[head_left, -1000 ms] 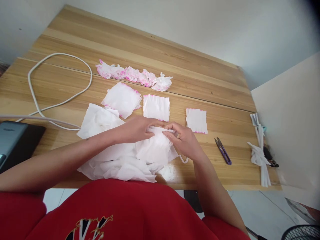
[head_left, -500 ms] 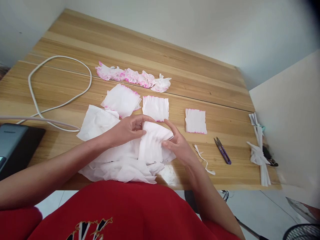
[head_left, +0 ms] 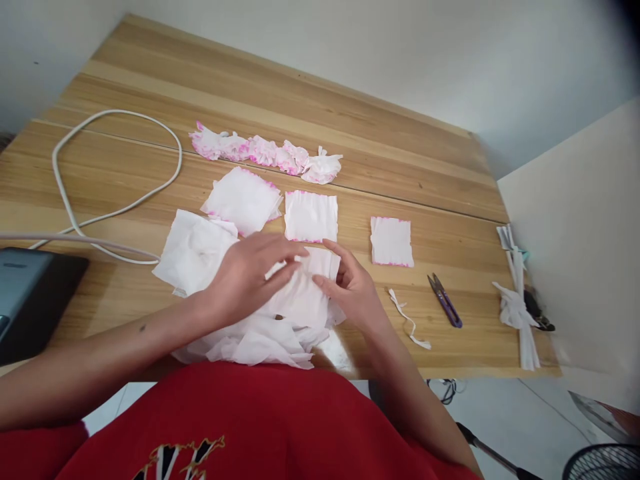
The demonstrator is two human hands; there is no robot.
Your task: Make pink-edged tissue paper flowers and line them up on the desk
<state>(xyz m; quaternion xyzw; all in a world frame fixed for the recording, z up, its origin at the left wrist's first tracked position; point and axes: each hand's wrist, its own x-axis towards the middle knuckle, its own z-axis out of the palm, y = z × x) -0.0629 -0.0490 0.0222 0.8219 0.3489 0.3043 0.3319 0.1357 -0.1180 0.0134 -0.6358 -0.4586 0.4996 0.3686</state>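
A folded stack of white tissue paper (head_left: 313,300) lies in front of me, held between both hands. My left hand (head_left: 255,270) reaches over its upper left part, thumb and fingertips pinching near the top edge. My right hand (head_left: 353,287) grips its right side, thumb on top and the other fingers partly behind. Loose, crumpled tissue sheets (head_left: 260,343) spread beneath, down to the table's front edge. Another white tissue piece (head_left: 193,253) lies left of my left hand.
Beyond my hands lie pink-edged tissue squares (head_left: 311,217), with a row of ruffled pink-tipped tissue (head_left: 270,152) farther back. To the right are a white string (head_left: 404,317), thread snips (head_left: 444,300) and white strips (head_left: 517,307). A white cable (head_left: 57,160) and dark device (head_left: 43,293) occupy the left.
My left hand has shifted right over the folded tissue, its back turned up more. My right hand has moved slightly left, and the tissue's top edge sits a little lower.
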